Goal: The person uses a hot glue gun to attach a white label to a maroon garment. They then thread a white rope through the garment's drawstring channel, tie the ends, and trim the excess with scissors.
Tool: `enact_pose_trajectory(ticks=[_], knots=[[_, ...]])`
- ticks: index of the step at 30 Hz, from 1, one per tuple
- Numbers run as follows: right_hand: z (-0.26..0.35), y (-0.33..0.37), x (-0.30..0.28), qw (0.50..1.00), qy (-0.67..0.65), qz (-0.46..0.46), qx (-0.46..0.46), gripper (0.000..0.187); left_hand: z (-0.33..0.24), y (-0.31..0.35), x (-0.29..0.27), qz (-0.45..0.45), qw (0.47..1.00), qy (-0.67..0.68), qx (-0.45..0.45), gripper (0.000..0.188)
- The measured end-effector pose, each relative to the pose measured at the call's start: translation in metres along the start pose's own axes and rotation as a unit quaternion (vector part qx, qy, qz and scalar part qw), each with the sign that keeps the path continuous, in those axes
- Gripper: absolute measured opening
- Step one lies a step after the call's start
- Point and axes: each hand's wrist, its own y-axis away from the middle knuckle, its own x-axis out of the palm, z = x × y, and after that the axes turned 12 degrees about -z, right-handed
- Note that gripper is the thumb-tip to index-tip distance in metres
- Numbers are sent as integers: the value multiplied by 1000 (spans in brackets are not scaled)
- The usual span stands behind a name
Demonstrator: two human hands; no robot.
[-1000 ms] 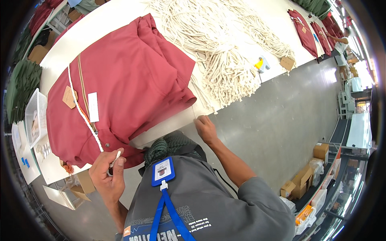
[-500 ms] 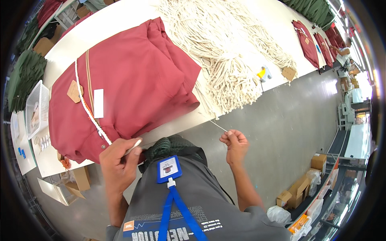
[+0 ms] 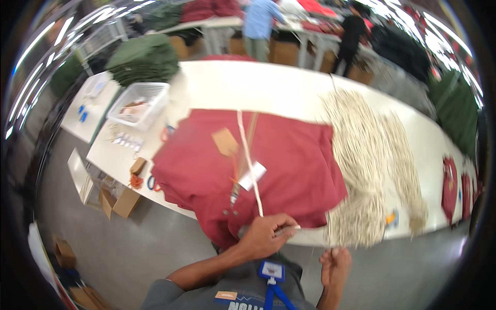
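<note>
A dark red garment with a zip lies on the white table, a brown paper tag and a white label on its front. A white cord runs down beside the zip to my left hand, which is closed on it, a short end poking out past the thumb. My right hand is closed at the table's front edge, just below a large bundle of cream cords; blur hides what its fingers hold.
A white plastic basket and a green fabric stack stand at the left. A second cord bundle and a small yellow tool lie right. Two people work at a far table; open cardboard boxes stand on the floor.
My view has tilted up and turned, bringing the far tables into sight. My left hand still grips the white cord. The thin cord seen earlier at my right fingers no longer shows clearly.
</note>
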Motion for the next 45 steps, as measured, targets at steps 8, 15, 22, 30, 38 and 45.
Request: enact_pose_trajectory(ticks=[8,15,22,30,38,45], knots=[[13,-18,57,991,-16,125,-52,9,15,4,-20,-64,994,77,-47,18],[-17,-1,122,961,50,184,-200,16,13,14,-14,-76,975,206,-41,16],[-6,-4,134,948,95,206,-223,16,24,17,-25,-177,970,121,110,21],[-2,24,151,818,312,380,-299,16,16,22,-46,-65,994,29,78,22],[-2,34,156,806,308,377,-338,6,9,31,-57,-49,996,22,78,24],[-1,40,154,819,310,377,-301,5,5,36,-64,-41,997,23,64,23]])
